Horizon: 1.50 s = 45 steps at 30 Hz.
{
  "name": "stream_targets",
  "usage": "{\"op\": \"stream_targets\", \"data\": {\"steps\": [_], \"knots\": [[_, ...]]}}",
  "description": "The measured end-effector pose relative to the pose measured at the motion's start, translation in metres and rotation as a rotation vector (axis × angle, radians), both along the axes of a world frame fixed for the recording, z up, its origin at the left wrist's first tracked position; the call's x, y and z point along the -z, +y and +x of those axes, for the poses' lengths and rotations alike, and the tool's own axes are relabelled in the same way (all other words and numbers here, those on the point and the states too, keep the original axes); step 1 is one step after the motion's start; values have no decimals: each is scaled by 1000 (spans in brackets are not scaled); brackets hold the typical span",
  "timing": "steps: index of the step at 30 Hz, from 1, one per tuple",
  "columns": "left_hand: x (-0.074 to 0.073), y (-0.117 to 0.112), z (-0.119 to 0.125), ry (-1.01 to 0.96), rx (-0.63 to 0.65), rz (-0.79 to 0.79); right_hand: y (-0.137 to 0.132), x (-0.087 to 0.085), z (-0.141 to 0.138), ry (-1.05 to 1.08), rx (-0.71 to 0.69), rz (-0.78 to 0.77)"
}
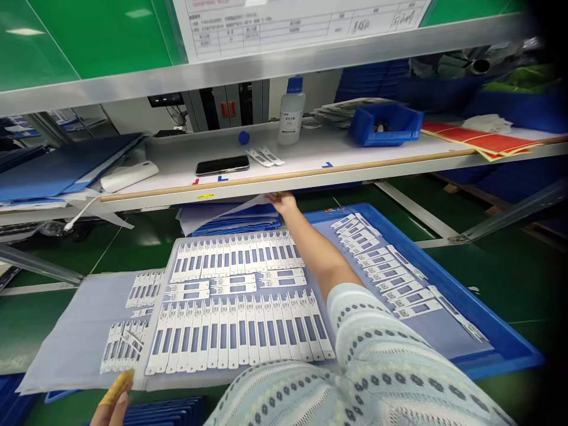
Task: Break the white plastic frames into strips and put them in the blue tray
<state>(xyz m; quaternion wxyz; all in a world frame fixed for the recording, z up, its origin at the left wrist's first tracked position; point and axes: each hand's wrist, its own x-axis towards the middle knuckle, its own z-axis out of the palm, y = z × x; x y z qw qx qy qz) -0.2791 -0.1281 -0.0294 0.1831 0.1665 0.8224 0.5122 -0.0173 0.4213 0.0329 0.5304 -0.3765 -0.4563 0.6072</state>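
My right hand [284, 203] reaches under the front edge of the shelf, its fingers closed on the corner of a thin translucent sheet [231, 213]. The fingertips are partly hidden by the shelf. My left hand [114, 401] shows only in part at the bottom left, yellow covering on one finger. Its fingers stretch out beside the front edge of a pale lined tray [144, 361]. Rows of white slotted parts [242, 331] lie on this tray. To the right, a blue tray [501, 358] holds more white parts [390, 272], spread in a slanting column.
On the shelf [310, 171] stand a capped bottle [290, 118], a phone [222, 165], two white parts [265, 156] and a blue bin [386, 124]. Blue folders [66, 165] lie left, red sheets [483, 139] right. Another lined surface [66, 337] with white parts lies at left.
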Motion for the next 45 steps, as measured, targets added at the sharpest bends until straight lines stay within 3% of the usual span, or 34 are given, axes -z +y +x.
{"op": "stream_targets", "data": {"steps": [5,8,9,12,15,19,23,28,33,35,40,45], "knots": [[-14,38,-6,15,74,101,-15,-28,2,240,136,14],[-31,66,-6,80,241,89,-37,-26,9,349,176,-9],[-38,78,-6,140,355,33,-44,-24,11,376,180,-21],[-56,127,-6,264,533,-23,-67,-19,17,415,173,-55],[-67,192,-4,450,649,-36,-89,-19,23,424,124,-101],[-70,275,9,755,689,-54,-123,-19,31,413,30,-148],[-65,323,17,973,703,-94,-158,-10,42,296,-105,-127],[-58,333,5,1123,759,-181,-169,9,66,51,-224,-101],[-58,323,-2,1199,735,-176,-128,27,87,-78,99,-229],[-60,322,-2,1207,714,-148,-110,33,88,-86,161,-267],[-72,322,-3,1193,636,-64,-80,39,69,-147,97,-344],[-80,318,-6,1200,630,-17,-68,34,37,-158,66,-315]]}}
